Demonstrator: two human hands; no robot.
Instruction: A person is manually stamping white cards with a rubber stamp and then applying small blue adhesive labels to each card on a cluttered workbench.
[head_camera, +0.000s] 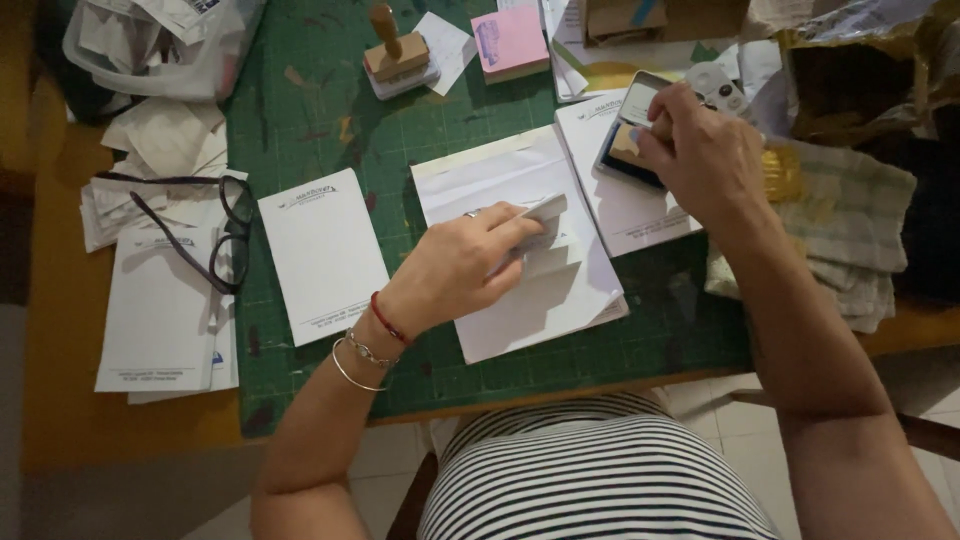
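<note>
Item: my left hand (465, 265) clenched on a white folded paper slip (543, 210), resting on the white paper sheet (530, 290) on the green cutting mat (320, 110). My right hand (700, 150) grasps a small wooden stamp (630, 142), pressed into the open blue ink pad case (628, 150). On the table's (60, 400) left corner, a clear plastic bag (150, 45) holds paper scraps.

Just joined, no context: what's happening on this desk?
A person seated at a green cutting mat is stamping paper. The right hand presses a small wooden stamp onto an open ink pad. The left hand holds down a white envelope stack by a folded flap. Printed sheets and black glasses lie on the left.
</note>
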